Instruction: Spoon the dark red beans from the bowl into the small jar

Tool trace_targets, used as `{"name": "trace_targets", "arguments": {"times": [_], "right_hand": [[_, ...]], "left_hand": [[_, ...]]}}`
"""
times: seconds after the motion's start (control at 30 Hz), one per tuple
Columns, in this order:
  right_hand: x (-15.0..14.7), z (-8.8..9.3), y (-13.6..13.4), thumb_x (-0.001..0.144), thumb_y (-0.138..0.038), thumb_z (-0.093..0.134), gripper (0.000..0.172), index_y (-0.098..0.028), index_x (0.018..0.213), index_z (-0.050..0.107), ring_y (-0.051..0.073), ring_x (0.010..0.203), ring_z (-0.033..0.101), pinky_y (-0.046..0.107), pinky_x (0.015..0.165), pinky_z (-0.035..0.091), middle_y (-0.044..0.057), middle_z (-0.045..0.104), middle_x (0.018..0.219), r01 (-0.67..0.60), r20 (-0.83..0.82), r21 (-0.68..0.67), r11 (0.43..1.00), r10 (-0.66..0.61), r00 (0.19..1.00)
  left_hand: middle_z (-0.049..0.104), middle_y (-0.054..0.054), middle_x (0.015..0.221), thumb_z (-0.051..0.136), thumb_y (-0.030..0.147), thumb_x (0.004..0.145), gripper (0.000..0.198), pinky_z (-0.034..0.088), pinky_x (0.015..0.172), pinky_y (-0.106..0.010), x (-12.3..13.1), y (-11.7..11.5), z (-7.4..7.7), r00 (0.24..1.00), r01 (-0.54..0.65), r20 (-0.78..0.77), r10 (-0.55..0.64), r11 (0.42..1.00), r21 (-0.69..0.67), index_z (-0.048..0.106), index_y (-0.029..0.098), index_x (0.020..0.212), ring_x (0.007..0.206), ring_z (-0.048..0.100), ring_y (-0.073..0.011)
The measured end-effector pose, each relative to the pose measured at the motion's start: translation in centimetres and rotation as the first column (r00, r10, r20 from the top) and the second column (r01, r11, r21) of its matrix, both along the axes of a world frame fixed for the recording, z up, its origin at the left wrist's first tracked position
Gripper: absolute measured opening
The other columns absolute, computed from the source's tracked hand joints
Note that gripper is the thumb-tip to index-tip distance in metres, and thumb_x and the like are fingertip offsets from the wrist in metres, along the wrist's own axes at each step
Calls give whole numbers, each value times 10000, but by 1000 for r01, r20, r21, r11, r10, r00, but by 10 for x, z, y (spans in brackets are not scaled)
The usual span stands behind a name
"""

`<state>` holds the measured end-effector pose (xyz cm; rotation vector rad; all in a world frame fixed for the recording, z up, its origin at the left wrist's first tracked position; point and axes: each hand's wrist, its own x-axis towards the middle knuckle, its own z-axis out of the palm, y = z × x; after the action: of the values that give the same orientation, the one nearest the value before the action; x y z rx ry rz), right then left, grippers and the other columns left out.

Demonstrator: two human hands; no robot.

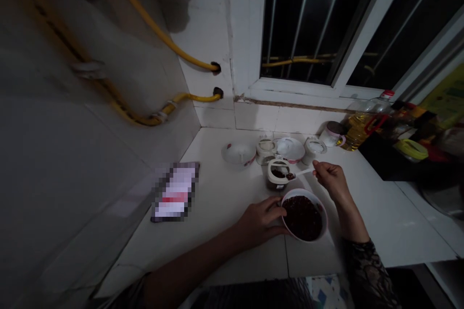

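My left hand grips the rim of a white bowl, thumb over the edge and fingers against its side. Dark reddish-brown food fills much of that bowl. Pinched in my right hand is the handle of a small white spoon. The spoon's head carries some dark stuff and sits at the opening of a seasoning jar, just beyond the bowl. This jar has a pale lid rim and dark contents. Whether the spoon touches the jar I cannot tell.
Behind the jar stand a shallow bowl, a white-lidded jar, another bowl and a second jar. A mug and an oil bottle are by the wall. A blurred-out flat item lies left; a black box stands right.
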<state>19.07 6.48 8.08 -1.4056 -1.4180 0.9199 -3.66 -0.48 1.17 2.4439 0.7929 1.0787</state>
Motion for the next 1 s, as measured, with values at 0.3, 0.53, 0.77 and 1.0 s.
{"name": "trace_targets", "arguments": {"times": [0.3, 0.53, 0.77, 1.0], "right_hand": [[-20, -4, -8, 920, -381, 478, 386, -161, 652, 649, 135, 535, 513, 258, 574, 369, 59, 620, 588, -333, 658, 568, 753, -173, 733], [-1, 2, -12, 915, -390, 477, 368, -166, 667, 631, 136, 546, 516, 253, 567, 384, 44, 605, 599, -193, 518, 547, 814, -149, 842], [23, 2, -15, 809, -573, 533, 508, -163, 520, 456, 86, 507, 306, 225, 486, 275, -37, 315, 523, -409, 395, -71, 910, 402, 826], [15, -5, -20, 828, -574, 502, 505, -149, 556, 497, 82, 523, 293, 207, 475, 261, -38, 313, 551, -498, 396, -245, 832, 555, 732]], "left_hand": [[585, -119, 1168, 549, 501, 872, 352, 538, 800, -265, 1, 0, -1, 1000, -6, -4, 6, 1000, 14, 596, 180, 1009, 949, 649, -185], [586, -122, 1173, 558, 504, 866, 361, 540, 801, -269, 0, 0, -2, 1000, -1, -12, 1, 1000, 0, 603, 175, 1008, 923, 658, -182], [599, -115, 1154, 550, 522, 865, 369, 544, 773, -262, 1, 0, -2, 1000, -15, -20, 15, 1000, -5, 611, 180, 991, 891, 666, -175], [593, -113, 1172, 536, 535, 868, 377, 545, 781, -271, 0, 0, 0, 999, -14, -34, 12, 999, -33, 608, 188, 998, 924, 666, -184]]}}
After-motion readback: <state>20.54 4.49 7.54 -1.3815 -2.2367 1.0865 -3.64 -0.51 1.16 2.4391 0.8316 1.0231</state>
